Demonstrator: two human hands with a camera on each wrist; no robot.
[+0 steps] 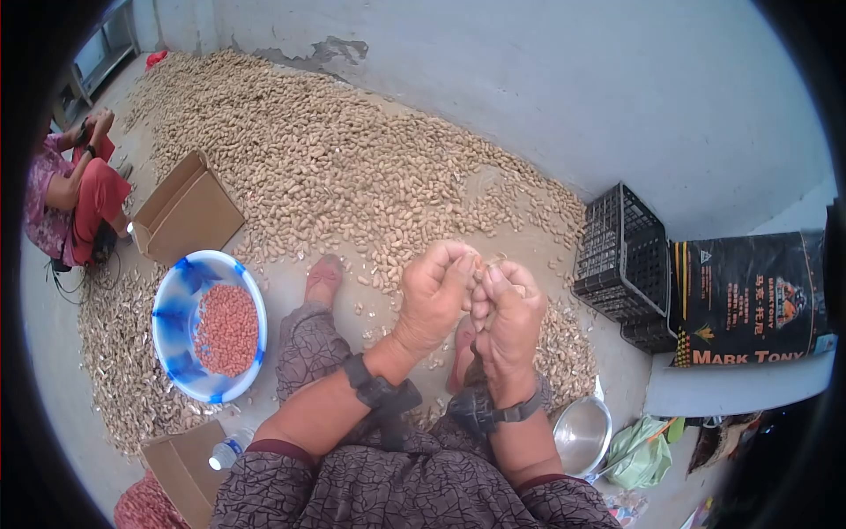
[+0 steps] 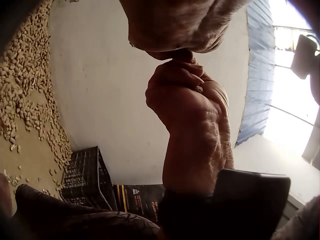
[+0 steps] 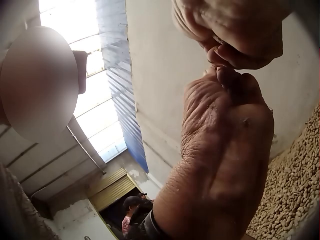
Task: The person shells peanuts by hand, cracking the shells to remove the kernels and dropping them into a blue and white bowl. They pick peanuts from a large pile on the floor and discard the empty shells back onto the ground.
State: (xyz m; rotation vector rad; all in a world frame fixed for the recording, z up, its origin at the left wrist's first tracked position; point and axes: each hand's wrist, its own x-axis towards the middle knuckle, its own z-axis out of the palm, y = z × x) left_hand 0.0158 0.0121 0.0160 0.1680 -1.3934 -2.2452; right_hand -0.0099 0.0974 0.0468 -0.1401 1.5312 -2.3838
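Blue and white are swirled over the basin [image 1: 159,331], seen in the head view with pink kernels [image 1: 227,331] held inside it. Between the wearer's left hand [image 1: 432,295] and right hand [image 1: 507,313], a peanut [image 1: 478,263] is held at the meeting fingertips; the fingers of both are curled and narrowly pinched, and a reddish bit is glimpsed there. Peanuts in shells [image 1: 326,150] are heaped on the floor [image 1: 511,236] beyond, along the wall [image 1: 573,79]. A cardboard box [image 1: 196,220] is placed near the basin, close to a squatting person [image 1: 75,198]. At the right, a black crate [image 1: 617,251] is set beside a printed bag [image 1: 749,295].

In the left wrist view, the left hand is seen above and the right hand below, their fingertips brought together; the peanut is hidden.

In the right wrist view, the right hand is shown above, met from below by the left; again the pinched peanut cannot be made out. Blue corrugated sheeting [image 3: 120,70] is lit by bright panes [image 3: 87,60].
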